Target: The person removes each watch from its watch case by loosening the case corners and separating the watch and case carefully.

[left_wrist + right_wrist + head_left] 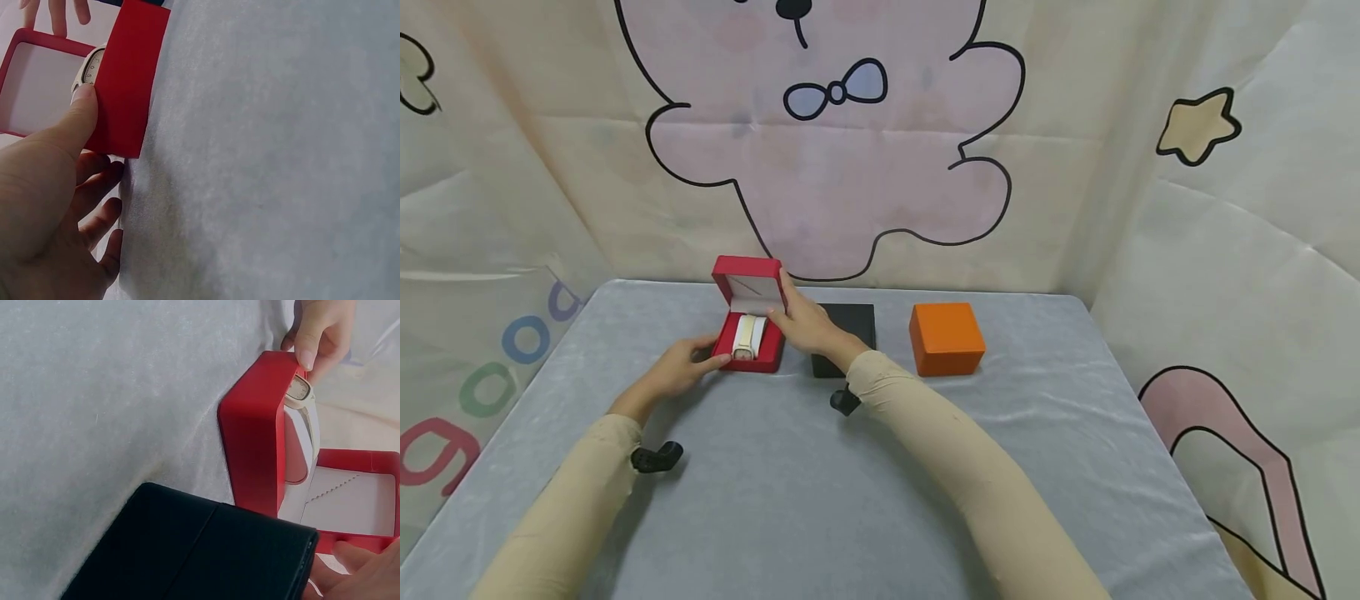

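Note:
A red watch box (766,360) stands on the cloth at the table's back left, its lid (747,266) raised and its white lining showing. Inside, a watch (744,337) with a pale strap is wrapped round a white cushion. My left hand (679,367) grips the left side of the base; in the left wrist view the thumb (83,106) lies on the rim beside the watch dial (94,66). At the lid's right edge, my right hand (808,323) holds the lid between thumb and fingers. Some right fingers are hidden behind the lid.
Just right of the watch box is a black box (855,325), partly covered by my right hand and wrist. An orange box (947,337) stands farther right. The grey cloth (820,500) covers the table, and a printed curtain (880,183) hangs along its back edge.

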Demonstrator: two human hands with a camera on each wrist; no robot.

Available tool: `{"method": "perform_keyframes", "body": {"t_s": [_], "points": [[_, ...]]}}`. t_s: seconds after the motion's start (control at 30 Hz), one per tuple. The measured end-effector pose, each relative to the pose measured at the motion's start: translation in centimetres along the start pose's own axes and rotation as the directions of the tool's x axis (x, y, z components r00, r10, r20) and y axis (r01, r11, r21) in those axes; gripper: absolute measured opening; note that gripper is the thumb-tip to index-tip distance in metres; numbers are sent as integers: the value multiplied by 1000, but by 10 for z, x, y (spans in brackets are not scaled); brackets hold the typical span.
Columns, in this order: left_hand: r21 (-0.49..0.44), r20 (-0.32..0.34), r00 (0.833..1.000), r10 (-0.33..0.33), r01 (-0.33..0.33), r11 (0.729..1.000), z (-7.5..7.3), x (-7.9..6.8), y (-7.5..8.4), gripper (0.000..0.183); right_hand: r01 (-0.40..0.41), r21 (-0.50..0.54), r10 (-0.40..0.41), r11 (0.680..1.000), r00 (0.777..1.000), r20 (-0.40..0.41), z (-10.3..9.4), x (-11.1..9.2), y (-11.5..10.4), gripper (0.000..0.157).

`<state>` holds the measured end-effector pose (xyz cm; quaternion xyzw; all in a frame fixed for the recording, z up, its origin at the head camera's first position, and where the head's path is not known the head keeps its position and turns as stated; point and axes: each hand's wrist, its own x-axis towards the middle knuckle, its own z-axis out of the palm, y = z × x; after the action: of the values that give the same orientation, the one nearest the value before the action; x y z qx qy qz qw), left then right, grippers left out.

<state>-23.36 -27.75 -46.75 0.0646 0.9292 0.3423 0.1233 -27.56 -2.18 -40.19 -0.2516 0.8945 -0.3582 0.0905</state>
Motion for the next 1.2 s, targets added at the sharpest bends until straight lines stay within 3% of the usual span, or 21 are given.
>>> {"method": "perform_keyframes", "body": {"t_s": [0.17, 0.3, 0.47, 0.6, 0.93, 1.2], "points": [[1, 7, 1000, -8, 8, 1000, 0, 2, 0, 82, 23, 35, -22, 999, 1000, -18, -1, -3, 0, 79], [-8, 9, 1000, -13, 13, 1000, 1, 2, -1, 83, 46, 53, -40, 998, 994, -103, 4, -5, -2, 77], [-22, 4, 1000, -8, 8, 1000, 1, 1, 0, 83, -16, 114, 38, 993, 980, -194, 15, -14, -12, 71], [-30, -13, 1000, 24, -24, 999, 1, -1, 0, 78, -44, 175, 80, 984, 975, -205, 26, -19, -18, 69], [-54, -70, 988, 134, -138, 989, -14, -1, 1, 62, -16, 235, 62, 972, 980, -188, 47, -23, -12, 60], [-71, -151, 982, 117, -129, 989, -18, -13, 4, 53, -117, 264, 167, 957, 970, -175, 74, -34, -7, 59]]}}
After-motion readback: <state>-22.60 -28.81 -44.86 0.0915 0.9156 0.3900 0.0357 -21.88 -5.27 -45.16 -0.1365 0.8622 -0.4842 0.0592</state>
